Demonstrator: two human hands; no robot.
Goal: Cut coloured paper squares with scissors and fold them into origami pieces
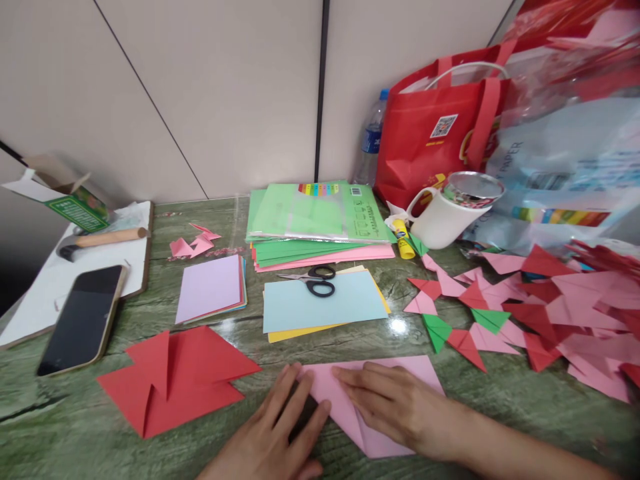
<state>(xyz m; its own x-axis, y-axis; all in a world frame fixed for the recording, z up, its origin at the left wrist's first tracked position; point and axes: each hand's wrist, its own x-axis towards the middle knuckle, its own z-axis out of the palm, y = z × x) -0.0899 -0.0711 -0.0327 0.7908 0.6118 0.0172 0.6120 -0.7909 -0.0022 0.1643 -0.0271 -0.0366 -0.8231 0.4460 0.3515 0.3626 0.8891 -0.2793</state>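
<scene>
Grip of left hand (274, 435) and right hand (395, 405): both spread flat, palms down, pressing pink paper (345, 403) onto worktop (450, 400).

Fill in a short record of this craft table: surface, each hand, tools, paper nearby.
Surface: green marbled table
Left hand: flat, fingers on pink paper
Right hand: flat on the same sheet
Tools: scissors on light blue sheet; glue stick by white mug
Left of hands: red folded paper, phone
Right: pile of folded pieces, pink, red and green
</scene>
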